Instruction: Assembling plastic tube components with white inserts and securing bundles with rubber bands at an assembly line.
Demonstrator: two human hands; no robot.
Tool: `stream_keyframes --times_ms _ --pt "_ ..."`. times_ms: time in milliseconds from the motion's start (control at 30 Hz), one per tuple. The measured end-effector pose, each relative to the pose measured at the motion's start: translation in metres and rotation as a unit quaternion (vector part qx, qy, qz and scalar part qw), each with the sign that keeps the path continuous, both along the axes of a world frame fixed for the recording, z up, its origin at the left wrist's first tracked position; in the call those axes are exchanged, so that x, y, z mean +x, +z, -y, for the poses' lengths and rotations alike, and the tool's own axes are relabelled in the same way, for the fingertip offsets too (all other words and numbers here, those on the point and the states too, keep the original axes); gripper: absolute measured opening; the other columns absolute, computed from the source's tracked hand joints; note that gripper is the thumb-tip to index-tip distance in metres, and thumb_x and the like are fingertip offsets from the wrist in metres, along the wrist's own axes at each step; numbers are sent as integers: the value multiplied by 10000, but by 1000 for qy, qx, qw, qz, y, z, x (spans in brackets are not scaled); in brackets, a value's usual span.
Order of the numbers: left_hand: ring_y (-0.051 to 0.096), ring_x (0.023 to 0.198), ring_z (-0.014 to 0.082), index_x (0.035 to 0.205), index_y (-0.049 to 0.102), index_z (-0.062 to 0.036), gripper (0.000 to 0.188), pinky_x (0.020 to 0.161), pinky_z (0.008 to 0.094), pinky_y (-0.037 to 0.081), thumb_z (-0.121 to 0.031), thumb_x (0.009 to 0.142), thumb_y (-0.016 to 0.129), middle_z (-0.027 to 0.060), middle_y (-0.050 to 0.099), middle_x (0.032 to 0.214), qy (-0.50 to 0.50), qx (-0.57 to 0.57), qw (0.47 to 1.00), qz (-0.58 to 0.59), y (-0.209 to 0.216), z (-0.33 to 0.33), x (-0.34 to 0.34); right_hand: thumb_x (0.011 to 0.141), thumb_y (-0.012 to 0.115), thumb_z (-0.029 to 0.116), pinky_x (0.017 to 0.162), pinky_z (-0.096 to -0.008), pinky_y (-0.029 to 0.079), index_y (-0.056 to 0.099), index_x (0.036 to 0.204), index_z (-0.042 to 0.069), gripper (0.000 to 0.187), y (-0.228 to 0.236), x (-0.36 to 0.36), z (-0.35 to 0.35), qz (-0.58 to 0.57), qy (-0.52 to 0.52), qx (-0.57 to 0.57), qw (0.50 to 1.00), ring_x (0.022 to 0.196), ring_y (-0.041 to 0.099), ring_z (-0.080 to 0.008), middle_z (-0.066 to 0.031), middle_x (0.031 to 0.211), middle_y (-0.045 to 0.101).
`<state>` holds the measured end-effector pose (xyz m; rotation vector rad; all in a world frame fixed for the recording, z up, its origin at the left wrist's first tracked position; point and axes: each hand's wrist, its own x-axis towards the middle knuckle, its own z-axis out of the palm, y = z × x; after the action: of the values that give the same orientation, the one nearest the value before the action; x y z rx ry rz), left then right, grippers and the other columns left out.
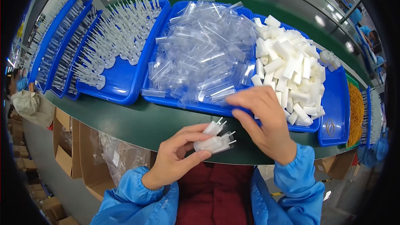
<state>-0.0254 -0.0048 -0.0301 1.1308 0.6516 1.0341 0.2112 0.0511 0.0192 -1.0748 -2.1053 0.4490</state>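
Observation:
My left hand (177, 152) is closed around a few small white pieces (213, 142) with clear plastic about them and thin white prongs pointing to the right. My right hand (266, 121) is over the near edge of a blue tray (183, 103), thumb and fingers apart, with nothing visible between them. Its fingertips are close to a heap of clear plastic sleeves (204, 50). White foam blocks (289, 64) are piled in the blue tray beyond that hand, to the right.
At the left, a blue tray (121, 73) carries upright white pronged parts (125, 25), with more racks beside it. Rubber bands (330, 127) lie in a right-hand tray (335, 100); orange bands (355, 112) fill another. Cardboard boxes (93, 158) stand below the green table (112, 118).

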Motion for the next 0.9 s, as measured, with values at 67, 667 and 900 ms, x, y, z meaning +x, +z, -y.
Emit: stream_keyframes --times_ms 67,667,900 --pt "542 1297 285 1273 591 68 340 1091 417 483 90 935 629 218 480 1446 -9 -8 1000 -14 1 0 0 803 716 18 872 -371 443 682 1108 54 309 -4 -8 -16 108 -33 90 990 1012 594 -247 -61 1076 669" --pt "589 1248 265 1190 655 57 287 1039 374 537 83 905 678 189 523 1399 64 -5 998 2 -3 2 24 840 789 -1 856 -279 522 440 1294 -14 573 2 -11 51 -375 -115 -240 888 962 660 -157 -130 1040 673" --pt "597 1238 263 1180 669 53 276 1017 360 548 69 905 688 189 525 1401 67 -4 997 -24 1 3 28 840 798 15 910 -308 506 529 1160 0 418 -10 -9 58 -297 -110 -159 935 973 658 -168 -123 1055 670"
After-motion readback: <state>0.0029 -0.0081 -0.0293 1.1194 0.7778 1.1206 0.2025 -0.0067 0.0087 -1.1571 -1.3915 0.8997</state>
